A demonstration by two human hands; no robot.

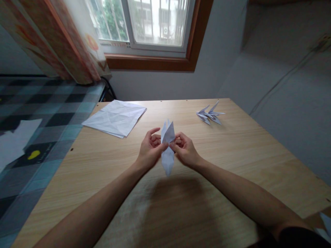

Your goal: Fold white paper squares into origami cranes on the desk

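Observation:
A partly folded white paper piece (pixel 168 148), long and pointed at both ends, is held upright above the wooden table (pixel 207 165). My left hand (pixel 150 150) pinches its left side at the middle, fingers curled. My right hand (pixel 184 148) pinches its right side at the same height. Both hands are closed on the paper, a little above the tabletop.
A stack of creased white paper sheets (pixel 116 117) lies at the table's far left. Finished folded paper cranes (pixel 210 113) sit at the far right. A bed with a checked cover (pixel 38 131) runs along the left. Window and curtain stand behind; a grey wall is at the right.

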